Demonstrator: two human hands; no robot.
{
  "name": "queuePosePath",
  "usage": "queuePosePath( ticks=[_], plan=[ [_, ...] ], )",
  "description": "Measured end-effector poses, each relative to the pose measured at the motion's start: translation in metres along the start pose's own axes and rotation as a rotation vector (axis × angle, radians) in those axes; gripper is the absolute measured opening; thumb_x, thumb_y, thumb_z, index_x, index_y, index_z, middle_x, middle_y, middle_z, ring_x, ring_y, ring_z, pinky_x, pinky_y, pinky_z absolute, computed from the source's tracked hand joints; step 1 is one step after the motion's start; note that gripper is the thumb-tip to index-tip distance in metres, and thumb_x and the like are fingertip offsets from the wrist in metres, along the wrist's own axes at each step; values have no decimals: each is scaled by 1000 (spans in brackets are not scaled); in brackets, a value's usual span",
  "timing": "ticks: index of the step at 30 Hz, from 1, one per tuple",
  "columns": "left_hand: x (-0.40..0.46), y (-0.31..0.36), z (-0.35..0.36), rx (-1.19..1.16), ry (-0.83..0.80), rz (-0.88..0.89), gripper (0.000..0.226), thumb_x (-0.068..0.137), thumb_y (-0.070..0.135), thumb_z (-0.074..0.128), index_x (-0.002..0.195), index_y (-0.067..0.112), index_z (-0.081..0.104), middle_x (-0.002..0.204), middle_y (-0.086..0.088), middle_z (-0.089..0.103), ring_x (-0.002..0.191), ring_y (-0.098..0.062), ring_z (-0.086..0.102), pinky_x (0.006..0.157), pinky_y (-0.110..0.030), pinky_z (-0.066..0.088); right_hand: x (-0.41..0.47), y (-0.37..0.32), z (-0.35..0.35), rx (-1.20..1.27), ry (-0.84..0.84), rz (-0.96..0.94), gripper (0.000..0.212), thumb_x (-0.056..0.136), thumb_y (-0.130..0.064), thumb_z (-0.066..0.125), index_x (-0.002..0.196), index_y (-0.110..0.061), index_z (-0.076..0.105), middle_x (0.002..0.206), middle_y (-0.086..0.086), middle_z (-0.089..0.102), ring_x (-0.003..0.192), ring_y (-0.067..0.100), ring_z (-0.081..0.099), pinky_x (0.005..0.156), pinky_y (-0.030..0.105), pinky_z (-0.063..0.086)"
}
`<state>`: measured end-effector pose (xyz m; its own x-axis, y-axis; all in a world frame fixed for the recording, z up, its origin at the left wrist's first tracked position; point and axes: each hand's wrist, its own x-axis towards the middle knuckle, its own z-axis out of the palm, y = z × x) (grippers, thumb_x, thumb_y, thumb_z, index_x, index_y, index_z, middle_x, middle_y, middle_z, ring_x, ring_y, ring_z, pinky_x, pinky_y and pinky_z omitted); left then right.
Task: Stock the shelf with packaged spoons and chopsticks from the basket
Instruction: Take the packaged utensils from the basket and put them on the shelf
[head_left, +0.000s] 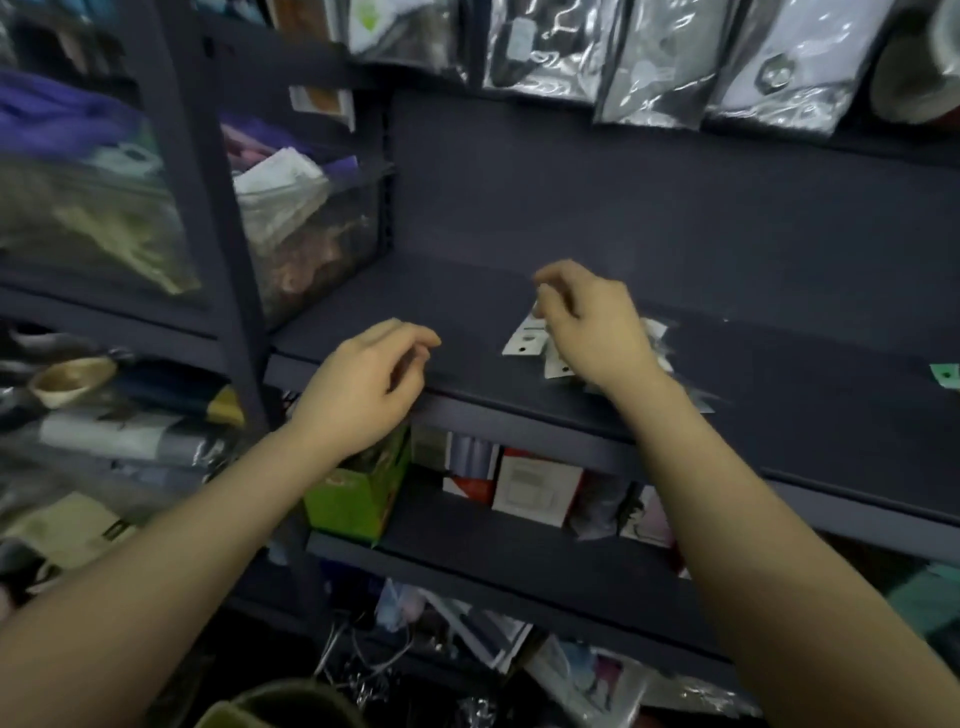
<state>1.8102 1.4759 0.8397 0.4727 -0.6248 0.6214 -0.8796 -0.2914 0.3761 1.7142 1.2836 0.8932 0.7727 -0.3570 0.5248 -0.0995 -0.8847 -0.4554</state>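
Note:
A dark blue shelf board (753, 364) runs across the middle of the head view. On it lies a small pile of clear packets with white header cards (524, 343); their contents are blurred. My right hand (587, 322) hovers over the pile with its fingers curled, pinching the top edge of one packet. My left hand (363, 384) sits at the shelf's front edge, fingers loosely curled, holding nothing. A basket rim (280, 704) shows at the bottom edge, below my left forearm.
Shiny hanging packets (649, 57) fill the row above. A green-carded packet (943, 374) lies at the shelf's far right. Below the board stand a green box (353, 499) and white-and-red boxes (535, 488). Clear bins of cloth goods (301, 228) sit to the left.

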Motion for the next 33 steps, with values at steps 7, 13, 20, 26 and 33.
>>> queuePosePath(
  ticks=[7, 13, 20, 26, 33],
  plan=[
    [-126, -81, -31, 55, -154, -284, 41, 80, 31, 36, 100, 9, 65, 86, -6, 69, 67, -9, 57, 56, -21, 39, -75, -86, 128, 159, -460, -262, 25, 92, -18, 42, 103, -15, 64, 88, 4, 71, 76, 24, 65, 67, 41, 53],
    [-291, -155, -7, -92, -207, -954, 14, 84, 16, 54, 97, 21, 59, 82, -13, 68, 70, -27, 61, 67, -35, 46, -177, -83, 292, 65, -1018, -184, 23, 96, -14, 39, 109, -11, 58, 103, 14, 64, 94, 34, 59, 74, 41, 47],
    [-463, -207, 70, -157, -233, -1332, 47, 69, 33, 40, 100, 7, 64, 85, -21, 68, 70, -24, 59, 70, -27, 45, -344, -29, 461, -47, -1456, 85, 29, 94, -16, 41, 118, -9, 55, 116, 16, 62, 108, 30, 57, 79, 28, 41],
    [-555, -231, 140, -89, -279, -1356, 41, 76, 33, 42, 105, 13, 63, 91, -12, 69, 80, -26, 64, 65, -19, 36, -468, 39, 575, -252, -1576, 298, 60, 93, -32, 44, 145, -9, 24, 150, 15, 30, 137, 33, 31, 112, 43, 30],
    [-567, -235, 175, -153, -260, -1205, 25, 82, 1, 51, 104, 1, 63, 91, -2, 59, 77, -4, 53, 68, 9, 31, -511, 62, 633, 85, -1328, 858, 69, 82, -26, 68, 139, -5, 35, 140, 14, 46, 127, 32, 47, 101, 39, 42]
  ],
)
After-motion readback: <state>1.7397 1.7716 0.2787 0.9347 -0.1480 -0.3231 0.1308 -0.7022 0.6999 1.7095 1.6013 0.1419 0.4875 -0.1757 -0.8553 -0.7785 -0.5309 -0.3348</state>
